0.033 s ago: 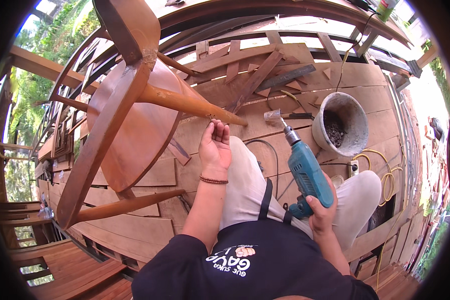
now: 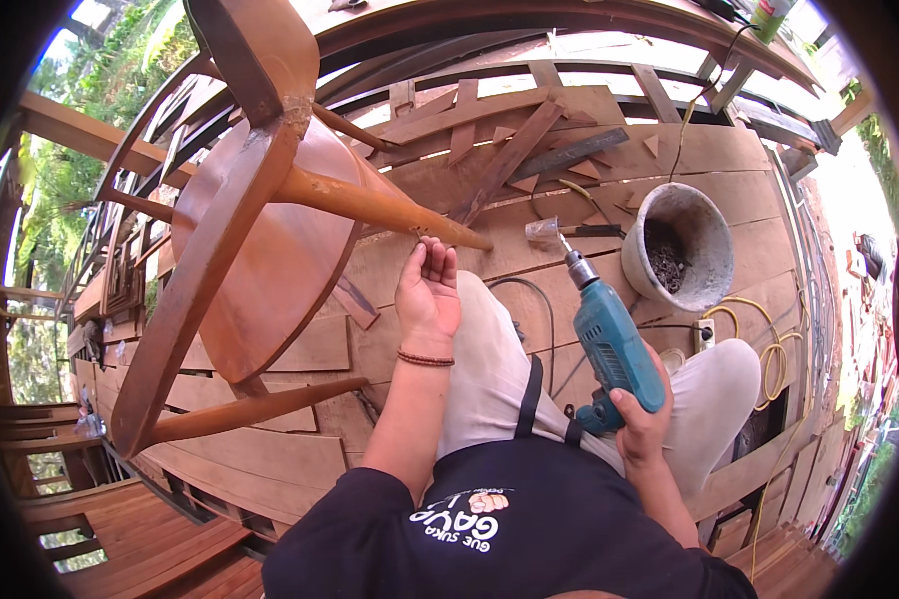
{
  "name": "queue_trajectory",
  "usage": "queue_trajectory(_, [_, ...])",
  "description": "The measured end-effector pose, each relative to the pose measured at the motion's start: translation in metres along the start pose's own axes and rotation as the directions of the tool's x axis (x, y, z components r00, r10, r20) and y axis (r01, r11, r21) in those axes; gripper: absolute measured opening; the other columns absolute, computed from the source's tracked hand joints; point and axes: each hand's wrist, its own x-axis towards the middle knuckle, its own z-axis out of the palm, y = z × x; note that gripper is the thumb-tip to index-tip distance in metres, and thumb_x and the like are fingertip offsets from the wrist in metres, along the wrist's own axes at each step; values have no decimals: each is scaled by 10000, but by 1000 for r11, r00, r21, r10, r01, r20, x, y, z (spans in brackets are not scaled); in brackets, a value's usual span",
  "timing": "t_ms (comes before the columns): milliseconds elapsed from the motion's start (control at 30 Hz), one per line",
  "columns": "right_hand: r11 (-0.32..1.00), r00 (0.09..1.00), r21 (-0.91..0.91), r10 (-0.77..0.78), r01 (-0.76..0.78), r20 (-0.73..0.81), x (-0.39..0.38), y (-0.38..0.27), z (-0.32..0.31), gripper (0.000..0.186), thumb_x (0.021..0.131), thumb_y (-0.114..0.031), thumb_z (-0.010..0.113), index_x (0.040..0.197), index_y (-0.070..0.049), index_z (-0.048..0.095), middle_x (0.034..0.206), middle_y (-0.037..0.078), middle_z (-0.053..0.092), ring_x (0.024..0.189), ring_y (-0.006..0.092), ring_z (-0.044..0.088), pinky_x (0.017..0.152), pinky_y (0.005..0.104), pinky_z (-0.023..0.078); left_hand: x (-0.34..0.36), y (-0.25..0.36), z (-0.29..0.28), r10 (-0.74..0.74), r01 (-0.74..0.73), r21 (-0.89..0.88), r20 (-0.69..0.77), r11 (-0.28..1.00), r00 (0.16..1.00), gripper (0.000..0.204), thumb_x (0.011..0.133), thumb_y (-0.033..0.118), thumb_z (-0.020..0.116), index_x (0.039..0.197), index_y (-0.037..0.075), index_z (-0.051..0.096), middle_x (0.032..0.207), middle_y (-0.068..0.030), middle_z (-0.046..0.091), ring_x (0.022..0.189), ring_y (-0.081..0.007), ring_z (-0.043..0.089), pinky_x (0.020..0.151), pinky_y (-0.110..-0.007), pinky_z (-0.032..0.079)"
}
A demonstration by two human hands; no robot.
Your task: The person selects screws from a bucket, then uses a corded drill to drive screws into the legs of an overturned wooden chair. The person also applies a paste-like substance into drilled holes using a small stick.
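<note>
A brown wooden chair (image 2: pixel 270 250) lies tipped over on the left, its seat and legs turned toward me. Beside the lower part of one rounded chair leg (image 2: pixel 370 205) is my left hand (image 2: pixel 430 293), palm up, with fingers curled and thumb close to them. A tiny dark thing shows at the fingertips, too small to name. My right hand (image 2: pixel 646 419) grips a teal power drill (image 2: pixel 617 349) by its handle, over my right thigh. The drill's silver chuck (image 2: pixel 580 268) points away from me, and a thin bit sticks out of it.
Right of the drill stands a grey bucket (image 2: pixel 714 245) with dark scraps inside. A hammer-like tool (image 2: pixel 589 231) lies near the bit. Offcuts (image 2: pixel 514 160) are scattered farther off. Cables run over the planks, with a yellow cord (image 2: pixel 774 364) coiled at the right beside a socket block (image 2: pixel 705 334).
</note>
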Motion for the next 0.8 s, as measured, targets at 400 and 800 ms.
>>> queue_trajectory(400, [999,1000,26,-23,23,6,-5,3,0,761,720,-107,761,1390,42,432,1192,155,621,1027,255,649,901,348,534,-2,-1,5,-43,47,-83,40,995,998,90,956,81,585,996,27,645,990,-84,720,900,-159,700,898,-342,587])
queue_trajectory(800, [998,1000,56,5,-6,26,-7,-2,-10,744,742,-68,781,1390,60,438,1255,121,583,1140,192,582,996,317,456,17,-1,15,-3,15,-129,89,992,996,132,971,94,581,1046,-1,634,1049,-97,715,964,-155,696,923,-321,584])
